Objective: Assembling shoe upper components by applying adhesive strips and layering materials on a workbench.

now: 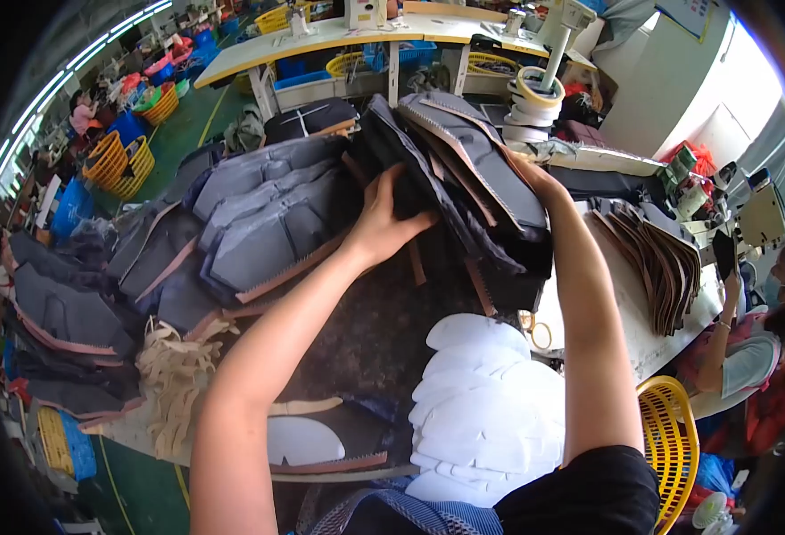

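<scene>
Between my two hands a thick bundle of dark grey fabric panels (pixel 473 160) with brown zigzag-cut edges is tilted up over the table. My left hand (pixel 382 218) grips its left side, thumb spread away from the fingers. At the bundle's right edge, my right hand (pixel 540 183) is closed on it, its fingertips mostly hidden. Left of the bundle lie overlapping layers of similar grey panels (pixel 272 214). White curved pieces (pixel 486 401) form a fanned pile in front of my right forearm. One panel with a white piece (pixel 303 441) on it lies at the near edge.
Beige strips (pixel 174 366) hang at the table's left. More brown-edged panels (pixel 656 263) stand fanned on the right table, near a co-worker (pixel 749 357) and a yellow basket (pixel 669 446). Tape rolls (pixel 537 94) are stacked behind. A long workbench (pixel 321 49) crosses the back.
</scene>
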Available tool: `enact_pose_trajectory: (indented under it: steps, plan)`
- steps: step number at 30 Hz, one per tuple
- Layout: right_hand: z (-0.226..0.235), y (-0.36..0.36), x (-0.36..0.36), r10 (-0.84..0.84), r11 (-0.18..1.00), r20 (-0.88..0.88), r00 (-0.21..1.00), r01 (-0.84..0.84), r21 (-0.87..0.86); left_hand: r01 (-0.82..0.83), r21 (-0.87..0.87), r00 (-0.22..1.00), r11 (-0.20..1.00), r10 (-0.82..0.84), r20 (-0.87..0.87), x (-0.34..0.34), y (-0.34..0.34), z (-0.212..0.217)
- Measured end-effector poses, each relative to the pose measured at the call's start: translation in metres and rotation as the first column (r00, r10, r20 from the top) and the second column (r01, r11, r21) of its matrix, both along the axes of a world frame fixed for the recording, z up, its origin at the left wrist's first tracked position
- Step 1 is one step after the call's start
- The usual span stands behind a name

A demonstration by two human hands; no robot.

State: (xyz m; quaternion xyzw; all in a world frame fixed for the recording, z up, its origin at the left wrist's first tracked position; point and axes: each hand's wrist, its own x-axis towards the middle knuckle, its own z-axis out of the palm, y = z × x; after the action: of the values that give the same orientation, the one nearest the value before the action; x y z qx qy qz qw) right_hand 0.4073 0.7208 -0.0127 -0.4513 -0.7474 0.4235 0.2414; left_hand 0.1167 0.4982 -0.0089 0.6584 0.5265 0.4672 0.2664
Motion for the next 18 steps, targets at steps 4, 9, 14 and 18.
enact_pose_trajectory:
  steps: [4,9,14,18]
  plan:
    - [0.023,0.013,0.040,-0.108,0.967,-0.078,0.991,0.087,-0.238,-0.003,0.053,0.995,0.999,0.009,-0.101,0.005,-0.026,0.040]
    - [0.091,-0.048,0.000,-0.178,0.961,0.060,0.982,0.187,-0.203,-0.029,0.145,1.000,0.989,0.030,-0.008,-0.005,-0.034,0.033]
    - [0.106,-0.130,-0.070,-0.091,0.961,0.321,0.943,-0.001,0.276,-0.075,0.168,0.992,0.983,0.056,0.113,0.011,-0.030,0.016]
    - [0.029,-0.122,-0.087,-0.428,0.820,0.484,0.763,0.102,0.564,-0.184,0.075,0.977,0.980,0.191,-0.099,0.041,-0.007,-0.016]
